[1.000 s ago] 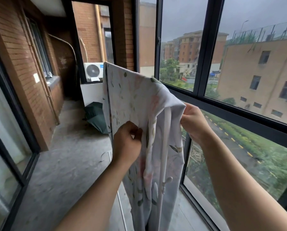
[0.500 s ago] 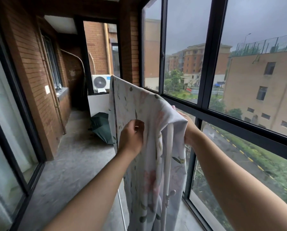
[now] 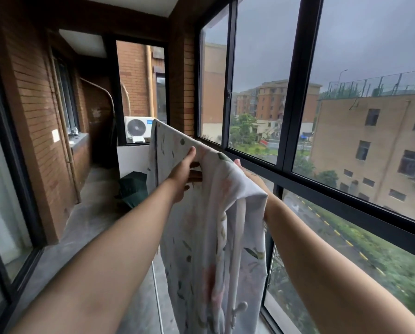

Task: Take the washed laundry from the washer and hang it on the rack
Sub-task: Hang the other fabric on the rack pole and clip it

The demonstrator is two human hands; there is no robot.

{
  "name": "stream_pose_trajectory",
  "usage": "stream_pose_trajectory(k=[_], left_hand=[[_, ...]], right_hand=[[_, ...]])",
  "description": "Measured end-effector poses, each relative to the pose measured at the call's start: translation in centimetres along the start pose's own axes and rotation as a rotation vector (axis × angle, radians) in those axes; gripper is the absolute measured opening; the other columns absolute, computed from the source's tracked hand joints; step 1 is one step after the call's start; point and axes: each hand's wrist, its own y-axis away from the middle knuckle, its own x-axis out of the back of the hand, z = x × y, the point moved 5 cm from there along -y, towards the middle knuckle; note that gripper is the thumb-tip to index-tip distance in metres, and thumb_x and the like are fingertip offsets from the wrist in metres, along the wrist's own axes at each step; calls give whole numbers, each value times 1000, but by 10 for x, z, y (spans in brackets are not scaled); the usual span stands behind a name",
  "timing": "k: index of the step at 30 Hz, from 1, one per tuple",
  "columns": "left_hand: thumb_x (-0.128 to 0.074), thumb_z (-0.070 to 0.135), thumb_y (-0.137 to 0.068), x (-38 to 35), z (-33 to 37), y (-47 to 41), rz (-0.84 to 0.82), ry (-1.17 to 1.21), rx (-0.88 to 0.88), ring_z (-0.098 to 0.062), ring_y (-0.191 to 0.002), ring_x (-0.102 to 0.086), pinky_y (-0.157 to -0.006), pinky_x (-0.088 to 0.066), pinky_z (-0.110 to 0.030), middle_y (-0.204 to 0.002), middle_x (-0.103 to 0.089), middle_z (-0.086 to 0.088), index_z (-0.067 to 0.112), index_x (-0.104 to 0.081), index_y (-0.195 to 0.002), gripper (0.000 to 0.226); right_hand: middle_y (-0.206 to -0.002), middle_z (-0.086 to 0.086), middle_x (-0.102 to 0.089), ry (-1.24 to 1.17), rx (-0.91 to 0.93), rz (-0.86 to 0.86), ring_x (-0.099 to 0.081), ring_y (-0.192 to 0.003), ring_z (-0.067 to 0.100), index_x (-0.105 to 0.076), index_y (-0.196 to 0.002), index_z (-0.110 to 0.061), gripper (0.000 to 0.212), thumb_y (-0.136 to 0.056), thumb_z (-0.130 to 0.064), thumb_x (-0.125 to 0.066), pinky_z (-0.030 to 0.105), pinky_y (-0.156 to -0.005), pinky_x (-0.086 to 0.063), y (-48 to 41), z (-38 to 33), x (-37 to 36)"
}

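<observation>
A white floral sheet hangs folded over a rack bar that it hides, and runs away from me toward the far window. My left hand holds the sheet's near-side layer by the top fold, thumb up on the cloth and fingers stretched beneath a pleat. My right hand is mostly hidden behind the far side of the sheet, with one fingertip showing over the top fold. A thin white rack leg shows below the cloth.
Black-framed balcony windows run close along the right. A dark green umbrella lies on the concrete floor ahead, below a white air-conditioner unit. A brick wall and glass doors line the left.
Both hands have slid farther along the top fold, away from me. My left hand went from a closed grip to thumb-up with stretched fingers. My right hand slipped behind the cloth.
</observation>
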Motion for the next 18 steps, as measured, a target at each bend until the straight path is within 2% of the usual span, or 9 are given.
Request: stream_pose_trajectory(k=[2,3,5,7,10,12,15,18], left_hand=[[-51,77,-80,1,4,-4,-18,-14,16,-20,-99,-66,-85,-45,-39,-112,-71,-2,25,-67,-119,68],[-53,78,-77,1,6,-6,-8,-25,27,-20,-100,-66,-86,-46,-39,-112,-71,-1,26,-67,-120,69],[-52,74,-80,2,10,-12,46,-32,16,-20,-105,-63,-91,-46,-38,-115,-70,1,25,-66,-123,66],[-50,69,-87,2,13,-14,92,-40,13,-19,-111,-55,-91,-43,-38,-127,-62,3,24,-60,-131,64],[-46,72,-87,4,4,-22,113,6,39,-19,-121,-46,-93,-37,-38,-141,-49,5,26,-48,-143,72],[-46,81,-75,5,-7,-33,112,65,52,-20,-128,-45,-100,-37,-42,-145,-49,6,27,-48,-143,87],[-50,88,-55,5,-17,-48,87,110,46,-22,-123,-53,-110,-37,-45,-136,-59,0,24,-55,-137,104],[-63,84,-55,6,-7,-47,68,112,25,-22,-114,-60,-104,-46,-42,-128,-65,-1,20,-61,-131,99]], right_hand=[[-123,4,-61,62,-24,63,-57,-113,22,-63,-126,-14,62,-96,-62,-39,26,-87,-40,-3,-1,6],[-124,6,-63,75,-20,69,-58,-115,23,-64,-122,-13,64,-95,-65,-39,29,-94,-42,-8,-1,8],[-131,10,-62,127,-12,66,-56,-121,25,-65,-125,-12,69,-94,-68,-36,36,-106,-41,-10,-2,7],[-138,10,-57,155,-1,71,-52,-128,26,-61,-131,-12,71,-95,-67,-36,37,-110,-37,-13,-5,5],[-138,9,-56,125,-4,48,-52,-125,23,-61,-130,-13,66,-95,-65,-39,29,-98,-39,-15,-7,2],[-134,6,-57,140,-3,33,-53,-116,20,-60,-131,-16,63,-95,-63,-39,26,-89,-37,-20,-5,2],[-132,3,-58,119,23,26,-49,-105,13,-61,-130,-18,60,-95,-63,-41,24,-87,-34,-27,-4,2],[-127,3,-62,133,40,19,-53,-109,15,-65,-118,-19,56,-93,-64,-43,26,-91,-37,-31,-6,3]])
